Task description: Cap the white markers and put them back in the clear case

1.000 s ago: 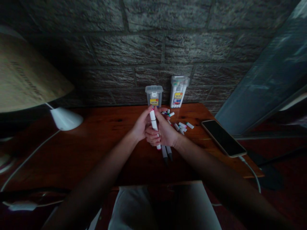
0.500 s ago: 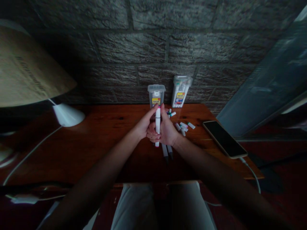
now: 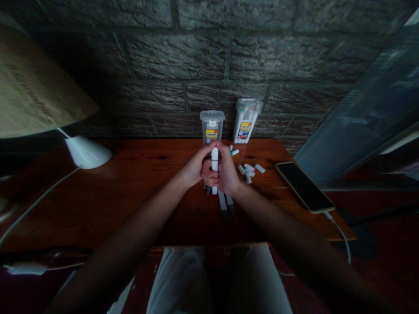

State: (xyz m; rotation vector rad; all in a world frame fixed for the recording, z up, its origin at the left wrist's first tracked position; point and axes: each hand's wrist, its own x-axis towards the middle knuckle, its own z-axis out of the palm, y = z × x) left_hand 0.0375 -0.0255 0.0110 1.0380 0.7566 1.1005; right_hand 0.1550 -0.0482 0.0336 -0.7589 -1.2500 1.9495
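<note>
Generally, a dark block wall stands behind the latched box, the reference for positions below. A wooden table carries this box near its rear edge. A lamp with a tan shade and white base is located well to the left of the latched box. A phone, screen up, lies to its right and front, a white cable connected at the near end. A second box, containing white markers, stands to its right. The left hand and right hand are positioned in front of the latched box. Their fingers are wrapped around a white marker, with both thumbs meeting at its pink end. This marker is directly in front of the latched box, pink end nearest it. Two grey markers with dark tips lie further in front. Short white caps lie scattered to the right and front of the latched box.
</note>
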